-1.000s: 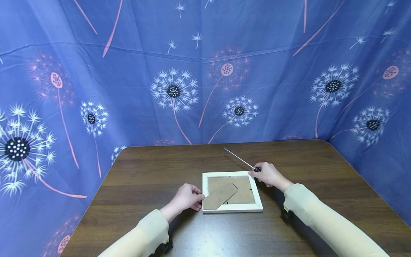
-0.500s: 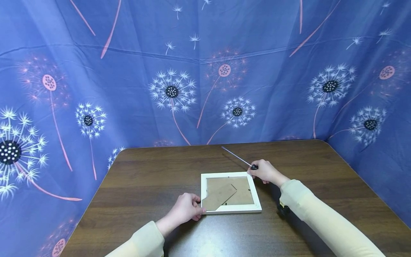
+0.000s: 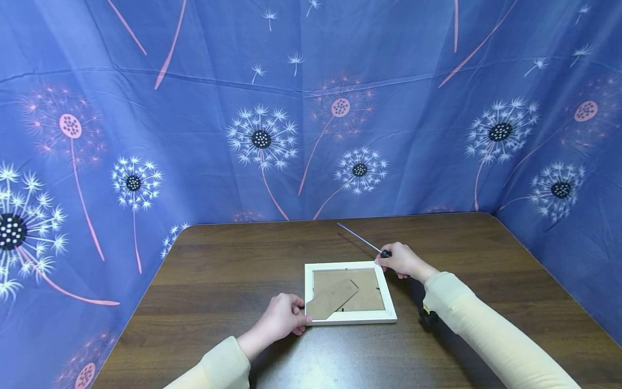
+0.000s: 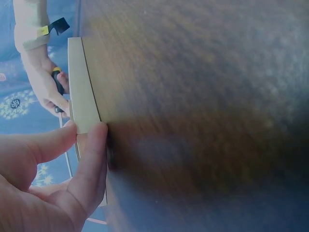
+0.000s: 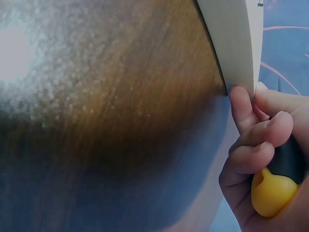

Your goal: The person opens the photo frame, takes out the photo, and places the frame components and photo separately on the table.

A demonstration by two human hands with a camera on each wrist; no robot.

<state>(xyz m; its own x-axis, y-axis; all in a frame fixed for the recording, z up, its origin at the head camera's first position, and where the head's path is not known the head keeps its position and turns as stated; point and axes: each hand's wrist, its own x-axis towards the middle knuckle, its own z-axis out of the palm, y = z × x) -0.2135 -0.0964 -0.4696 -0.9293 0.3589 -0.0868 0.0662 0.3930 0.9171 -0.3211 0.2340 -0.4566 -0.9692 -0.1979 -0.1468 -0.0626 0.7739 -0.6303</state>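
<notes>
A white picture frame point(image 3: 362, 316) lies back-up on the table, with a brown backing board point(image 3: 370, 281) and a stand flap point(image 3: 330, 302) showing. My left hand point(image 3: 279, 316) pinches its near left corner between thumb and fingers; in the left wrist view the fingertips point(image 4: 99, 130) press the frame's edge. My right hand point(image 3: 403, 260) grips a screwdriver point(image 3: 359, 236) whose shaft points to the far left. Its black-and-yellow handle point(image 5: 274, 193) sits under the curled fingers, while the thumb and index finger pinch the frame's far right corner.
Dark wood table point(image 3: 233, 265) surrounds the frame on all sides. Behind it hangs a blue cloth point(image 3: 194, 135) printed with dandelions, meeting the table's far edge. Small dark tabs point(image 3: 378, 288) stand along the inner edge of the frame.
My left hand has slid along the frame's left side toward me, to its near corner. The right hand keeps its grip on the screwdriver at the far corner, and the head view has shifted slightly.
</notes>
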